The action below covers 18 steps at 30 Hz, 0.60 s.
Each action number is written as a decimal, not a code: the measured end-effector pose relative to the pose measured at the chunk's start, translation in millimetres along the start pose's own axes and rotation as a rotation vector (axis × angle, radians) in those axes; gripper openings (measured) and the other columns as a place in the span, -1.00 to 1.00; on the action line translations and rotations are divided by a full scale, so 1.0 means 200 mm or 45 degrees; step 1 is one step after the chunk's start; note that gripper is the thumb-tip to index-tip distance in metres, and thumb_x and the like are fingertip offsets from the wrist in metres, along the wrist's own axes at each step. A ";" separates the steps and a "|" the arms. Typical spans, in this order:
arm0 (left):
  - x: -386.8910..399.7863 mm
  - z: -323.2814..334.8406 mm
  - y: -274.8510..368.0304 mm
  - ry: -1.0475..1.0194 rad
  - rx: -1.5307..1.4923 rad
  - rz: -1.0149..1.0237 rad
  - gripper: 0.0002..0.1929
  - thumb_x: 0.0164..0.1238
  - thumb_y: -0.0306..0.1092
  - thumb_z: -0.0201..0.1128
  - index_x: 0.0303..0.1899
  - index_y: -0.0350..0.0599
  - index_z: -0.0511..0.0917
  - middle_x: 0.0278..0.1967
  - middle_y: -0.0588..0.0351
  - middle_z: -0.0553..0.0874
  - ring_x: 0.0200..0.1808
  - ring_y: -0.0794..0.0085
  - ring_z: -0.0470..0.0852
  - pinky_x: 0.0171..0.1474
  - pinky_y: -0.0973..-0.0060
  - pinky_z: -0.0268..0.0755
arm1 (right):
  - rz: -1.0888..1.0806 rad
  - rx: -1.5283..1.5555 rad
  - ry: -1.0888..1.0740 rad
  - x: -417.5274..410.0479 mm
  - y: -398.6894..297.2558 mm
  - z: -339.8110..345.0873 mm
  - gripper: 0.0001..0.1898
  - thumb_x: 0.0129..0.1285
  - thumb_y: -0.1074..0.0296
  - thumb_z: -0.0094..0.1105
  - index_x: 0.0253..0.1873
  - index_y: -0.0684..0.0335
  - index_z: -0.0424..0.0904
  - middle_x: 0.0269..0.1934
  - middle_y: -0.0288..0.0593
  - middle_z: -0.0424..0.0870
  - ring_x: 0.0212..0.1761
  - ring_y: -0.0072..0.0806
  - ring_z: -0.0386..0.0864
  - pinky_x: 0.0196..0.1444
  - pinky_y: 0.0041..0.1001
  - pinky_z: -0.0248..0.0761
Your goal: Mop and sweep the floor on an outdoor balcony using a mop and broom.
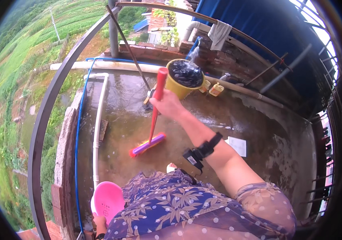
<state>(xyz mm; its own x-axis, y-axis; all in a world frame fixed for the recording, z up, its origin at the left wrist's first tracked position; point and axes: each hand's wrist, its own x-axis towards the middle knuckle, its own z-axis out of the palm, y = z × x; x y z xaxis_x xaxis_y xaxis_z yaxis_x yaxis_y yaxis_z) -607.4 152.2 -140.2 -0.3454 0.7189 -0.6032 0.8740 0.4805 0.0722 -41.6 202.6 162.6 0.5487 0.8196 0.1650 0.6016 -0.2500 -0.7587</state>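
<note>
My right hand (169,105) grips the red handle (160,84) of a push broom near its top. The broom's purple head (148,144), with red and yellow bristles, rests on the wet concrete floor in front of me. Low at the left, my left hand (100,221) holds a pink plastic vessel (109,199), perhaps a basin or dipper; its exact shape is partly hidden. Past my right hand stands a yellow bucket (181,90) with dark cloth (184,73) in water. Water (194,55) splashes into it from a blue pipe (192,48).
Two yellowish jugs (216,89) stand beside the bucket. A white pipe (98,129) and a blue hose (78,141) run along the left edge, by a low wall (64,150). A white flat sheet (237,146) lies on the floor. A metal post (129,42) slants down behind the broom.
</note>
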 end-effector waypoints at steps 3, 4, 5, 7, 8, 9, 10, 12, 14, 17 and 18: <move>-0.01 -0.02 -0.09 -0.016 -0.004 0.124 -0.43 -0.06 -0.40 0.08 0.09 -0.05 0.15 -0.07 -0.39 0.33 -0.05 -0.12 0.38 -0.03 0.24 0.28 | -0.200 -0.123 -0.201 0.14 -0.22 0.09 -0.80 -0.09 0.30 0.06 -0.35 0.27 0.42 -0.51 0.05 0.51 -0.36 -0.11 0.49 -0.27 -0.30 0.33; -0.04 -0.03 -0.11 0.009 -0.037 0.076 -0.43 -0.06 -0.40 0.08 0.09 -0.05 0.15 -0.07 -0.39 0.33 -0.05 -0.12 0.38 -0.03 0.24 0.28 | -0.219 -0.156 -0.281 0.18 -0.28 0.13 -0.79 -0.09 0.31 0.05 -0.33 0.28 0.42 -0.50 0.05 0.51 -0.34 -0.11 0.49 -0.27 -0.30 0.33; -0.08 -0.02 -0.11 0.053 -0.044 0.063 -0.44 -0.07 -0.40 0.08 0.08 -0.05 0.15 -0.08 -0.39 0.33 -0.06 -0.12 0.38 -0.03 0.24 0.29 | -0.249 -0.162 -0.309 0.23 -0.35 0.16 -0.78 -0.09 0.32 0.05 -0.32 0.29 0.41 -0.48 0.07 0.51 -0.32 -0.11 0.49 -0.26 -0.30 0.34; -0.17 -0.07 -0.07 0.114 -0.069 0.027 -0.44 -0.07 -0.40 0.08 0.07 -0.05 0.15 -0.09 -0.39 0.34 -0.06 -0.12 0.39 -0.04 0.24 0.29 | -0.275 -0.143 -0.369 0.32 -0.48 0.24 -0.77 -0.10 0.38 0.01 -0.29 0.32 0.39 -0.42 0.07 0.52 -0.28 -0.13 0.49 -0.24 -0.32 0.34; -0.23 -0.12 -0.04 0.052 -0.062 0.042 -0.44 -0.07 -0.39 0.09 0.08 -0.06 0.15 -0.10 -0.38 0.34 -0.07 -0.12 0.39 -0.04 0.24 0.29 | -0.306 -0.125 -0.388 0.39 -0.51 0.31 -0.77 -0.10 0.38 0.01 -0.29 0.32 0.39 -0.42 0.07 0.52 -0.28 -0.13 0.49 -0.24 -0.32 0.34; -0.28 -0.15 -0.03 -0.012 -0.059 0.070 -0.43 -0.07 -0.38 0.10 0.08 -0.07 0.14 -0.11 -0.37 0.35 -0.08 -0.12 0.40 -0.04 0.24 0.29 | -0.306 -0.145 -0.461 0.46 -0.54 0.40 -0.79 -0.10 0.40 0.02 -0.30 0.33 0.38 -0.46 0.02 0.51 -0.35 -0.20 0.50 -0.28 -0.34 0.35; -0.30 -0.14 -0.03 0.004 -0.080 0.056 -0.43 -0.07 -0.38 0.10 0.08 -0.07 0.14 -0.11 -0.37 0.35 -0.08 -0.12 0.40 -0.04 0.24 0.29 | -0.304 -0.169 -0.530 0.51 -0.56 0.50 -0.81 -0.09 0.42 0.03 -0.31 0.34 0.38 -0.49 -0.02 0.51 -0.42 -0.27 0.52 -0.32 -0.37 0.36; -0.32 -0.11 -0.05 0.109 -0.195 -0.036 -0.41 -0.08 -0.37 0.11 0.09 -0.07 0.13 -0.11 -0.36 0.34 -0.09 -0.11 0.40 -0.04 0.24 0.29 | -0.215 -0.246 -0.551 0.55 -0.63 0.72 -0.77 -0.05 0.42 -0.02 -0.24 0.35 0.35 -0.38 0.09 0.51 -0.28 -0.14 0.50 -0.26 -0.33 0.37; -0.32 -0.09 -0.07 0.137 -0.220 0.003 -0.36 -0.07 -0.32 0.13 0.13 -0.05 0.09 -0.08 -0.34 0.31 -0.08 -0.08 0.41 -0.04 0.25 0.30 | -0.170 -0.297 -0.510 0.52 -0.68 0.90 -0.73 0.00 0.37 0.02 -0.18 0.34 0.31 -0.32 0.10 0.50 -0.21 -0.11 0.47 -0.19 -0.30 0.34; -0.39 -0.12 0.04 0.144 -0.174 0.017 -0.25 -0.10 -0.19 0.20 0.18 -0.01 0.02 -0.07 -0.29 0.29 -0.06 -0.05 0.39 -0.05 0.27 0.29 | -0.161 -0.212 -0.235 0.49 -0.65 1.12 -0.63 0.07 0.21 0.03 -0.11 0.33 0.23 -0.26 0.10 0.47 -0.17 -0.10 0.45 -0.11 -0.28 0.30; -0.37 -0.10 0.05 0.133 -0.159 0.039 -0.25 -0.10 -0.19 0.20 0.18 -0.01 0.02 -0.07 -0.29 0.29 -0.06 -0.05 0.39 -0.05 0.27 0.29 | -0.099 -0.243 -0.212 0.46 -0.63 1.16 -0.59 0.08 0.17 0.03 -0.08 0.33 0.21 -0.24 0.10 0.47 -0.16 -0.08 0.45 -0.09 -0.28 0.29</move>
<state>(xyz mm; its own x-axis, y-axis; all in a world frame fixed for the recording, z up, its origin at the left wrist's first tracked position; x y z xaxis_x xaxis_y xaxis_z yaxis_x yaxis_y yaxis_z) -580.7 113.7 -79.4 -0.3590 0.7794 -0.5136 0.8376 0.5118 0.1912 -200.9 429.0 127.7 0.4031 0.9096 0.1005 0.7455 -0.2627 -0.6126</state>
